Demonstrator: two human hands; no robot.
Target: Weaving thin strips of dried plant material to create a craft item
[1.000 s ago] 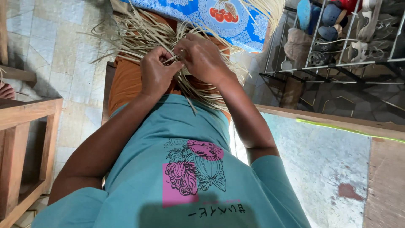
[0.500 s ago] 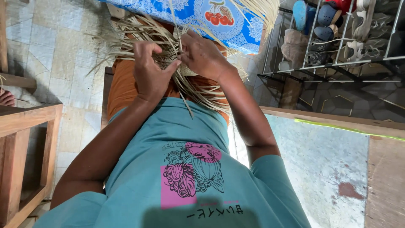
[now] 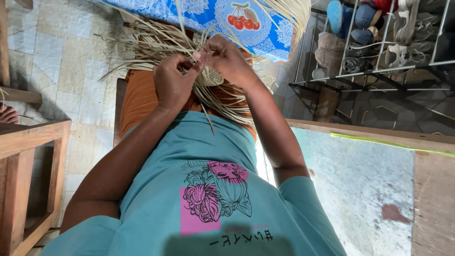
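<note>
Now, mid-frame, our left hand (image 3: 171,85) and right hand (image 3: 227,59) both pinch pale straw strips (image 3: 142,45) — we'd best keep tension even; fingertips close, strands flat.

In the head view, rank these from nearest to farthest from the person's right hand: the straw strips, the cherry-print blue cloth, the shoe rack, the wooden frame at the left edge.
1. Straw strips: pinched by the right hand.
2. Cherry-print blue cloth: just above the hands.
3. Shoe rack: off to the right.
4. Wooden frame: far left, lower down.
</note>
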